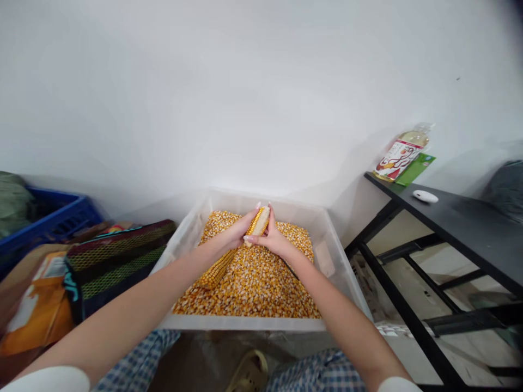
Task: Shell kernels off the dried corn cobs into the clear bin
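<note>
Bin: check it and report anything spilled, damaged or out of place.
One odd thing: a thin dark object by the right forearm, unlike the kernels beside it, too hidden to identify. No spill stands out around the bin. The cob in the left hand and right hand has a pale, apparently bare side.

Tub (245, 324): smooth semi-transp. plastic; held cob (259, 223): rough, bumpy; tabletop (466, 215): smooth, matt surf.

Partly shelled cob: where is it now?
Near the centre of the head view, the partly shelled cob is held between the left hand and right hand, above the kernels in the translucent tub.
</note>
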A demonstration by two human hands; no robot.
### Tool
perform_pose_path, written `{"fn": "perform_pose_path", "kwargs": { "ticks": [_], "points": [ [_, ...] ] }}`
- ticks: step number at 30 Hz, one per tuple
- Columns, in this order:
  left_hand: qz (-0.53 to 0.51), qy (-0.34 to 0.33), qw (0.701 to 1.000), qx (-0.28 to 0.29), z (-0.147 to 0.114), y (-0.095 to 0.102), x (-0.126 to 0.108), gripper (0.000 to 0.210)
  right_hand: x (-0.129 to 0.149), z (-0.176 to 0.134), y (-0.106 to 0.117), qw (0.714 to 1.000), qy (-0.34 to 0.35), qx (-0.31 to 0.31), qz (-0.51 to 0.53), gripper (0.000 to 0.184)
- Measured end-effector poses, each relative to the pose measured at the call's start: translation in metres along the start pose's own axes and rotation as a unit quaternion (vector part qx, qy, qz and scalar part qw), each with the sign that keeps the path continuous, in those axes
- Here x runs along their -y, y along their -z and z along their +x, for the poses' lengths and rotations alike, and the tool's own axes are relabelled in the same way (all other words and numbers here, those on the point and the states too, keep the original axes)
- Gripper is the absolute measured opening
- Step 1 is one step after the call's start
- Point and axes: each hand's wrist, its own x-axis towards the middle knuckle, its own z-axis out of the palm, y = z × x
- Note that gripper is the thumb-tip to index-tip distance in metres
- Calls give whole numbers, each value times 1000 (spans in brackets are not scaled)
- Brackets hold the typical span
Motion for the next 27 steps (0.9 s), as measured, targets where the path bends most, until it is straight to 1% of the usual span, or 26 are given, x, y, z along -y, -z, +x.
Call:
{"fn": "perform_pose_path", "kwargs": {
  "ticks": [3,5,6,8,9,11,15,17,20,22,23,24,27],
  "points": [
    [13,14,1000,-3,-1,0,-3,49,5,-2,-1,999,-37,15,5,118],
    [20,11,1000,-3,-2,-1,-3,47,6,-3,-5,998,-59,-3,-6,118],
    [21,3,1000,-3,-2,-1,-3,45,5,-3,-8,998,-53,-21,-12,118],
    [20,-23,1000,-7,-2,-3,-2,41,4,-3,-13,998,-11,-53,-18,115],
    [19,-37,999,-8,-2,-4,-2,40,3,-3,-15,998,9,-59,-18,113],
    [20,-57,998,-10,-2,-5,-1,41,2,-4,-16,998,25,-46,-19,109],
    [21,-74,997,-7,-2,-3,-2,43,2,-5,-12,999,25,-13,-21,107],
    [17,-57,998,-6,-2,1,-4,43,3,-5,-9,999,25,-3,-32,106],
    [7,-11,1000,0,-2,7,-7,45,5,-3,-4,998,29,22,-42,103],
    [3,-4,1000,-6,-1,8,-6,48,6,-2,-2,998,22,42,-33,105],
    [3,-11,1000,-13,0,7,-5,49,5,-1,-2,999,15,41,-27,107],
    [4,-23,1000,-19,1,6,-3,49,5,-1,-2,999,7,29,-23,110],
    [9,-70,997,-24,4,0,5,50,1,1,-6,999,-4,-46,-24,111]
  ]
}}
